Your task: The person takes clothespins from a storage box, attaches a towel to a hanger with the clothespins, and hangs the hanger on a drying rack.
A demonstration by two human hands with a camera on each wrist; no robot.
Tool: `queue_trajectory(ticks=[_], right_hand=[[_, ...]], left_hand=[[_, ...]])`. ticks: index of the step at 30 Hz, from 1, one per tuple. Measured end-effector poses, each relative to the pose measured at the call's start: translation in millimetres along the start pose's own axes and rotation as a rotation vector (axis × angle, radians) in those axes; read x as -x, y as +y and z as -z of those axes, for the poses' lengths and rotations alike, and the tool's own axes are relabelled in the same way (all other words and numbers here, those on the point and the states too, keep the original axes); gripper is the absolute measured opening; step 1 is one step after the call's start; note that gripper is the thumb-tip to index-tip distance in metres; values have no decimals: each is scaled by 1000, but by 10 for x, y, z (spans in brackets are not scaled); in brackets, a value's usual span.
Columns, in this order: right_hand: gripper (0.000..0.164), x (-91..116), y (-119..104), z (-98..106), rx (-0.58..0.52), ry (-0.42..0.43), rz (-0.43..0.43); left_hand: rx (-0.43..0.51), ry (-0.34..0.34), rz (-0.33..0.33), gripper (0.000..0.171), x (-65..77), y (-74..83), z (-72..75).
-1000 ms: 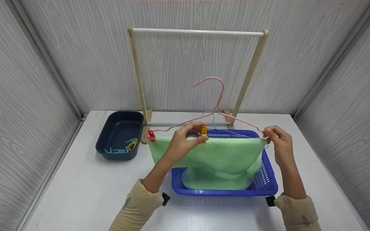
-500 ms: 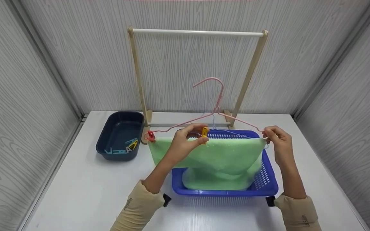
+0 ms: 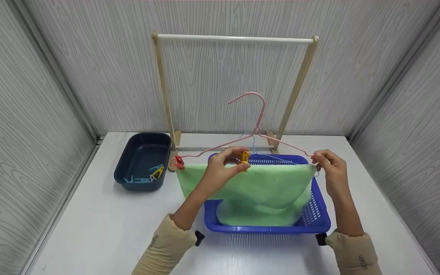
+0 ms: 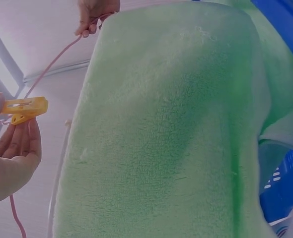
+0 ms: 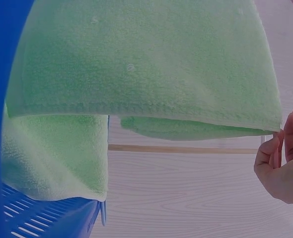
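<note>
My left hand (image 3: 222, 172) pinches a yellow clothespin (image 3: 245, 160) between thumb and fingers, in front of the middle of the pink hanger (image 3: 224, 144). In the left wrist view that clothespin (image 4: 27, 106) is apart from the towel. A light green towel (image 3: 266, 183) hangs along the hanger's lower side, its lower part over the blue basket. At the left end a red clothespin (image 3: 179, 162) clips towel and hanger. My right hand (image 3: 330, 166) pinches the hanger's right end together with the towel's corner, also seen in the right wrist view, where the towel (image 5: 151, 64) drapes from the fingertips.
A blue perforated basket (image 3: 269, 229) stands under the towel, with a light blue hanger (image 3: 254, 145) behind the towel. Left of it, a dark blue tub (image 3: 141, 149) holds several clothespins (image 3: 157, 172). Behind rises a wooden rack with a white rail (image 3: 235, 38).
My left hand and the yellow clothespin have shifted very slightly to the right. The hanger has moved a hair to the left; the right hand keeps its grip.
</note>
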State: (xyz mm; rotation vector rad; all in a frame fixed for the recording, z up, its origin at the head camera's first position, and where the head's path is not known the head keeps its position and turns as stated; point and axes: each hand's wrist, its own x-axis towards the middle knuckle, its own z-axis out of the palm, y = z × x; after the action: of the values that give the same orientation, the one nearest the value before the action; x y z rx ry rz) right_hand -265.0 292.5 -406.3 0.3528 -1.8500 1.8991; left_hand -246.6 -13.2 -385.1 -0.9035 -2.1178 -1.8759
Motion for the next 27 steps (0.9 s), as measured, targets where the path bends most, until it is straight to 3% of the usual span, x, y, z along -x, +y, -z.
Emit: queue_trajectory(ticks=[8,10,15,17,27], right_hand=[[18,-1,3,6,17,-7,-4],[17,-1,4,9,26,-14,-8],[18,4,16,14,29,-21,-10],[18,2,23,16,22,-19,-9],[13,38,-100,-61,-8,-24,-12]], left_hand=[[-2,5,-15,40,-5,-41,-5],[4,2,-2,38,7,51,-2],[2,0,12,37,17,56,-9],[-4,3,2,39,7,-36,-15],[7,5,3,38,2,-52,-25]])
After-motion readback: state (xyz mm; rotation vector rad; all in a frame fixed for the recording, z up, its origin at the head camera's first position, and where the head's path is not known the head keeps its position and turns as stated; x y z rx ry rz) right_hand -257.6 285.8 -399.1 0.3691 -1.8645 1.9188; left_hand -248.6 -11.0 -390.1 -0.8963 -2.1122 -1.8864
